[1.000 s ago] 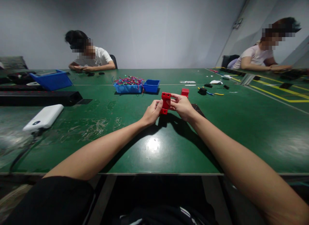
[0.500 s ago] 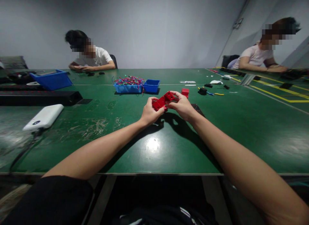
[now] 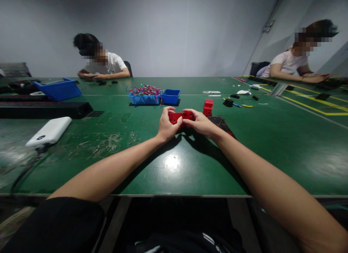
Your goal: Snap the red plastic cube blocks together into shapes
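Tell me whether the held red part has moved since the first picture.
Yes: the red part has turned from upright to crosswise, and its top edge now sits lower in the view, farther below the darker blue bin.

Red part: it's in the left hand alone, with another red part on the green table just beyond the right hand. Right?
Not quite: the head view shows the red part held by both the left hand and the right hand, not the left alone. The other red part is indeed on the green table, just beyond the right hand.
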Action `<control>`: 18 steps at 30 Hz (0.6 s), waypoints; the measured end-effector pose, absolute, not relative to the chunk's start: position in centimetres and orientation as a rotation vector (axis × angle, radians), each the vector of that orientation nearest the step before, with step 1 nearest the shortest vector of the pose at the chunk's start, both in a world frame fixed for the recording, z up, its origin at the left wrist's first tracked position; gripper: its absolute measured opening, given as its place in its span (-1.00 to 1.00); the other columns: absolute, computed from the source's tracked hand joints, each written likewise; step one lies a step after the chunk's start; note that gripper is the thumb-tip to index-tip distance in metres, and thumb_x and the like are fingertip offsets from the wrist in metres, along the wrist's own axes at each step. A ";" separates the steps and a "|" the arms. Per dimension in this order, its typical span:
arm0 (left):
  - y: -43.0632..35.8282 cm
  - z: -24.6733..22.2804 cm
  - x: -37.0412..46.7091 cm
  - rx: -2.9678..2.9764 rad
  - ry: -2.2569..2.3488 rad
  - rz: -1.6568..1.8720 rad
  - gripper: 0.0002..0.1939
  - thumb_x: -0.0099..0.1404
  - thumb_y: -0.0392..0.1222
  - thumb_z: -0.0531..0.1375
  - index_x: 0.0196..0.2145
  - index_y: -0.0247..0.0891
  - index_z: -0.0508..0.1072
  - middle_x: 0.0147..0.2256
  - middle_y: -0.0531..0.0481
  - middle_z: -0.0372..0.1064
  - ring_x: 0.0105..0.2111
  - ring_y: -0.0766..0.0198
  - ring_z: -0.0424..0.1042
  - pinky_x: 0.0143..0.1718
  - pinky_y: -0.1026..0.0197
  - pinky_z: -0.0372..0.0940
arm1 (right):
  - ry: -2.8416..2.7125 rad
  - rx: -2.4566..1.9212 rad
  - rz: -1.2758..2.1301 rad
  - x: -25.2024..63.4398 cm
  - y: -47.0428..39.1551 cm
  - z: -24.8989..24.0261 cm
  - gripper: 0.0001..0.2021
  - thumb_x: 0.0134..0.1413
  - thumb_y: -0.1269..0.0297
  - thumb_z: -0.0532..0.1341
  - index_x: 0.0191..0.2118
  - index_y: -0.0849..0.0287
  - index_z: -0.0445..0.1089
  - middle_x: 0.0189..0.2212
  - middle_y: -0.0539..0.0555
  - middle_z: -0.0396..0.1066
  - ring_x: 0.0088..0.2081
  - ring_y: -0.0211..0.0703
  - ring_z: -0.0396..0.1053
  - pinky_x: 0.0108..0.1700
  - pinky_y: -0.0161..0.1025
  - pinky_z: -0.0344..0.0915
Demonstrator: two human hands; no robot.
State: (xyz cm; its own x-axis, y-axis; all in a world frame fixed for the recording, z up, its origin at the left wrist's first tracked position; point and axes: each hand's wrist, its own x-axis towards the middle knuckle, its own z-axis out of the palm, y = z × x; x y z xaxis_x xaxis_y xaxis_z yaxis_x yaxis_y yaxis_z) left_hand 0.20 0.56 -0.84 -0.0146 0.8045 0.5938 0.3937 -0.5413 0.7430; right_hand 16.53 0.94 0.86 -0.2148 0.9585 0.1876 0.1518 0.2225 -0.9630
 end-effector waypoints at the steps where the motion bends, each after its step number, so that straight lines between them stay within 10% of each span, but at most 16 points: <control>1: 0.4 -0.8 0.2 1.959 1.210 1.607 -0.58 0.15 -0.14 0.28 -0.07 -0.21 0.24 -0.17 -0.04 0.36 -0.21 0.24 0.41 -0.10 0.19 0.32 | -1.584 -1.068 1.109 16.5 0.9 0.9 -0.47 -0.06 0.39 0.34 0.10 0.21 0.34 -0.14 0.10 0.51 -0.20 -0.20 0.46 -0.03 -0.17 0.41; 18: 0.6 -1.9 0.5 2.280 0.672 1.907 -0.52 0.14 -0.16 0.36 -0.04 -0.19 0.28 -0.31 0.10 0.41 -0.52 0.47 0.28 -0.48 0.37 0.20 | -1.796 -0.998 1.162 16.0 -0.2 1.6 -0.72 -0.30 0.31 0.41 -0.35 0.23 0.44 -0.46 -0.06 0.46 -0.38 -0.22 0.39 -0.27 -0.30 0.32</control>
